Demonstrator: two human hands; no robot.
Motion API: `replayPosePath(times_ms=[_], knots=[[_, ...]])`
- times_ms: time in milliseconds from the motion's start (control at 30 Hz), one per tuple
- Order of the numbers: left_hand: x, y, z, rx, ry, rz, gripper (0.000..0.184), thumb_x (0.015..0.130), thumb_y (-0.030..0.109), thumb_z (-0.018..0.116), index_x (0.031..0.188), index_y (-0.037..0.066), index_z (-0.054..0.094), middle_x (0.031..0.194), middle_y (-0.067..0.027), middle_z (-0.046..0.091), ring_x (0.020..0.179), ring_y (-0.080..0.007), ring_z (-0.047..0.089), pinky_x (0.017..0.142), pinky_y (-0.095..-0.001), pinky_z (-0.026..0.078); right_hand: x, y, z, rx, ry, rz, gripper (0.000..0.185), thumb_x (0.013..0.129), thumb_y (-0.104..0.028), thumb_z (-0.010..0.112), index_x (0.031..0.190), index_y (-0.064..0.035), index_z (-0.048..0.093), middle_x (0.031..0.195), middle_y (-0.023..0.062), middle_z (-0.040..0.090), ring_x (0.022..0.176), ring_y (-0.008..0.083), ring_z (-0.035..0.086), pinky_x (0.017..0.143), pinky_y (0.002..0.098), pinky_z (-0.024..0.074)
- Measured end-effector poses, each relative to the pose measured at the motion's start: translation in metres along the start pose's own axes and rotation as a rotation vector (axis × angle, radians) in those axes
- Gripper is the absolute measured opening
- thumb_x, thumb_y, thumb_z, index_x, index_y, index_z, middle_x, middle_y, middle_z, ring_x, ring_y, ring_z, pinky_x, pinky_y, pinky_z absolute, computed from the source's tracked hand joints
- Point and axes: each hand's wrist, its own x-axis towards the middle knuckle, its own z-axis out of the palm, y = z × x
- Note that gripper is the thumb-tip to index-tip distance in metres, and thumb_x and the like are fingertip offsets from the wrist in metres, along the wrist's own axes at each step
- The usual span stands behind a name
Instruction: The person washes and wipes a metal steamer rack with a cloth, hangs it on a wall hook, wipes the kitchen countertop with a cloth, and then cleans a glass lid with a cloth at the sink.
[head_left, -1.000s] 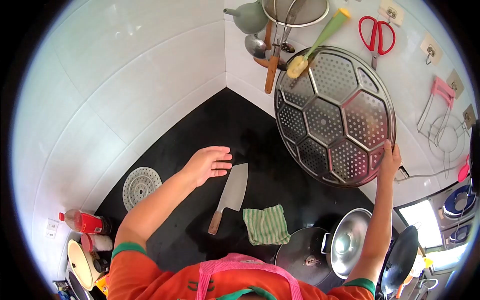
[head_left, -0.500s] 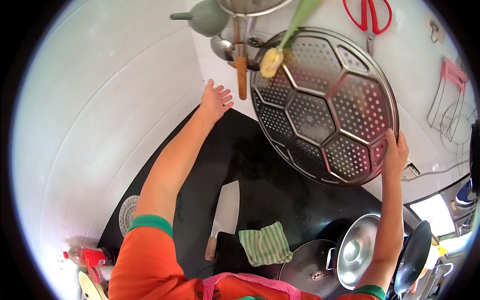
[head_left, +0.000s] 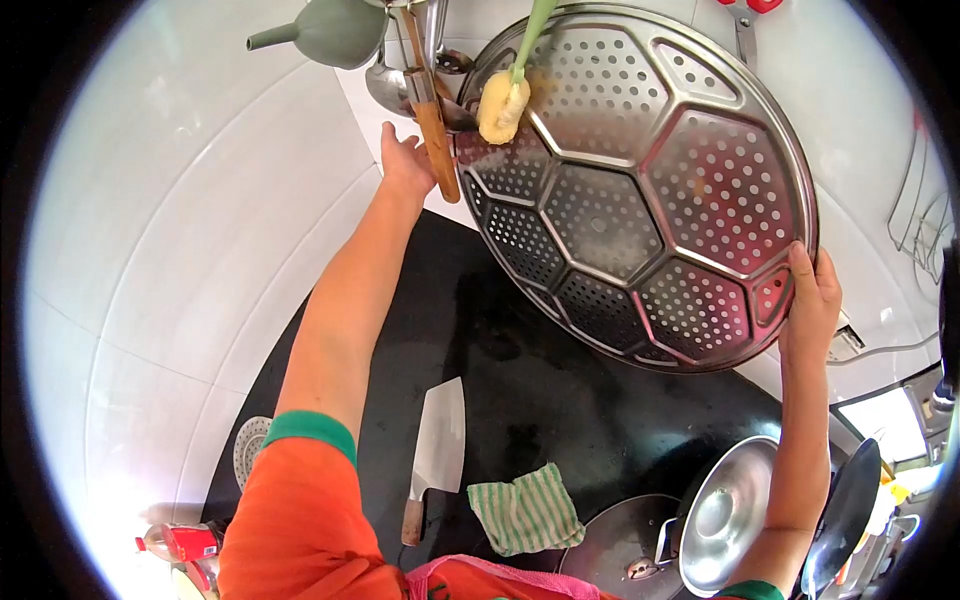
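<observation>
A large round perforated metal tray (head_left: 600,220) leans upright against the wall. My right hand (head_left: 812,300) grips its lower right rim, thumb in front. My left hand (head_left: 408,165) reaches up at the tray's left edge, behind a hanging wooden handle (head_left: 436,150); its thumb is spread and its other fingers are partly hidden, so contact with the rim is unclear. A yellow sponge brush (head_left: 503,105) with a green handle hangs in front of the tray. Metal ladles (head_left: 388,88) hang just above my left hand.
On the black counter (head_left: 400,340) lie a cleaver (head_left: 438,440), a striped cloth (head_left: 526,510) and a pot lid (head_left: 625,545). A metal basin (head_left: 728,515) stands lower right. A grey-green funnel (head_left: 340,32) hangs upper left; a perforated disc (head_left: 250,450) and bottle (head_left: 180,541) are at left.
My left hand has moved up from above the cleaver to the tray's left side, behind the hanging utensils. My right hand has stayed on the rim. The view has shifted closer to the tray.
</observation>
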Motion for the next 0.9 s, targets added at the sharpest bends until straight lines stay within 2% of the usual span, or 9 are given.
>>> replayPosePath(times_ms=[267,433,567,733,900], knots=[[0.002,0.004,-0.002,0.014,0.044,0.004,0.082,0.085,0.061,0.03,0.133,-0.004,0.02,0.12,-0.0216,0.043,0.106,-0.0333,0.045,0.09,-0.0503,0.033,-0.001,-0.005,0.002,-0.1,-0.011,0.006,0.022,0.088,-0.022,0.057,0.09,-0.0002,0.057,0.077,-0.0023,0.054,0.068,0.004,0.045,0.061,0.0192,0.038],[-0.011,-0.002,0.006,0.045,0.004,-0.012,0.081,0.086,0.06,0.032,0.134,-0.004,0.019,0.118,-0.0219,0.043,0.102,-0.0328,0.046,0.089,-0.0509,0.035,0.008,0.009,0.004,0.015,-0.017,0.019,0.022,0.089,-0.022,0.057,0.089,0.0,0.057,0.076,-0.0026,0.052,0.067,0.0045,0.043,0.061,0.0196,0.0373],[-0.012,-0.005,0.005,0.052,-0.007,0.005,0.08,0.087,0.058,0.031,0.135,-0.005,0.017,0.119,-0.0229,0.04,0.103,-0.0332,0.044,0.091,-0.0561,0.034,0.009,0.01,0.019,0.013,0.001,0.021,0.021,0.089,-0.022,0.056,0.085,-0.0005,0.056,0.074,-0.003,0.05,0.067,0.0046,0.042,0.061,0.0194,0.0366],[-0.022,0.024,-0.001,0.009,-0.031,0.03,0.079,0.088,0.057,0.03,0.136,-0.005,0.016,0.125,-0.026,0.034,0.111,-0.0351,0.039,0.093,-0.0634,0.029,0.017,0.013,0.057,-0.074,-0.009,-0.133,0.022,0.088,-0.022,0.057,0.083,-0.0004,0.056,0.073,-0.002,0.051,0.067,0.0056,0.042,0.061,0.0206,0.0363],[-0.013,0.011,0.002,0.073,-0.044,0.016,0.079,0.087,0.057,0.032,0.135,-0.003,0.018,0.128,-0.0262,0.034,0.119,-0.0376,0.035,0.093,-0.0647,0.03,0.028,0.025,0.063,-0.124,0.014,-0.173,0.024,0.087,-0.023,0.057,0.082,0.0004,0.057,0.072,-0.0016,0.051,0.067,0.0066,0.041,0.06,0.0217,0.0356]])
